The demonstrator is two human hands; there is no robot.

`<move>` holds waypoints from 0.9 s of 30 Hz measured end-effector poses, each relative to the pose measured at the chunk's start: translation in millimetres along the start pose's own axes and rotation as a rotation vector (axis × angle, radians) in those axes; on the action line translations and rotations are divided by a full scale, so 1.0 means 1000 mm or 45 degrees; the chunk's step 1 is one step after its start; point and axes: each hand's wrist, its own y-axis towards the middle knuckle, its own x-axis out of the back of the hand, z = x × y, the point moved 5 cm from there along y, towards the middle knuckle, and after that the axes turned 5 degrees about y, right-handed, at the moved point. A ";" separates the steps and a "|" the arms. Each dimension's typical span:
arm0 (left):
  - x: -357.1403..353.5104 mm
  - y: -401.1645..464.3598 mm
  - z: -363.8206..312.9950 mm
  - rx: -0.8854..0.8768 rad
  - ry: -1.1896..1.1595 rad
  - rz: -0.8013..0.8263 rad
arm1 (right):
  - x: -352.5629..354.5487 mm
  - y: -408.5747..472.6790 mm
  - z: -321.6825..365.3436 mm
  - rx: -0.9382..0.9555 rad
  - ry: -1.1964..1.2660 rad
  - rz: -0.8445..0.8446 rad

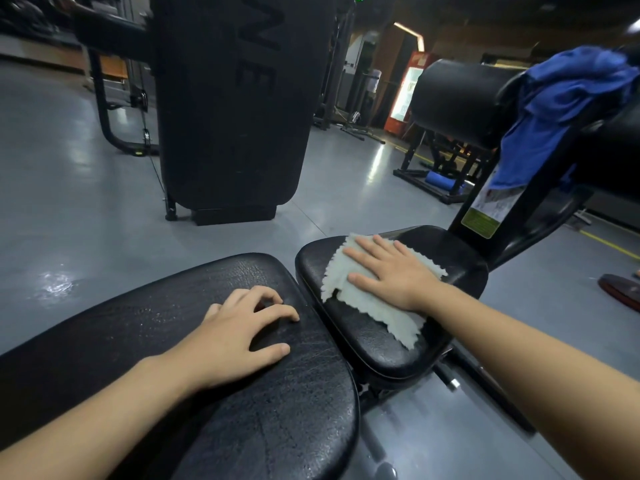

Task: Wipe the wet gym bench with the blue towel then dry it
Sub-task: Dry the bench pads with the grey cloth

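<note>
The black gym bench has a long back pad (145, 341) in front of me and a smaller seat pad (381, 348) to its right. My right hand (391, 271) lies flat, fingers spread, on a pale white cloth (377, 306) spread over the seat pad. My left hand (242, 334) rests on the back pad with its fingers curled, holding nothing. The blue towel (554, 109) hangs over the black roller pad (460, 98) at the upper right, away from both hands. Faint wet specks glint on the back pad.
A tall black upright pad (235, 98) of another machine stands on the grey floor behind the bench. The bench's post with a green label (481, 220) rises beyond the seat. A red fridge (405, 95) and more equipment stand far back.
</note>
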 end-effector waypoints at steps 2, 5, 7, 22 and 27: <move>0.000 0.001 0.000 -0.004 -0.012 0.001 | 0.002 0.021 -0.013 -0.100 -0.008 -0.004; 0.000 0.003 0.002 -0.007 -0.014 0.007 | 0.005 0.049 -0.019 -0.251 -0.007 -0.005; 0.000 0.004 0.002 -0.009 -0.021 0.015 | 0.006 0.060 -0.017 -0.332 0.007 -0.003; -0.003 -0.006 -0.002 0.034 0.003 -0.041 | -0.024 -0.053 0.069 0.136 -0.140 -0.029; -0.005 -0.010 -0.005 0.058 0.022 -0.104 | -0.037 -0.109 0.061 0.172 -0.107 -0.198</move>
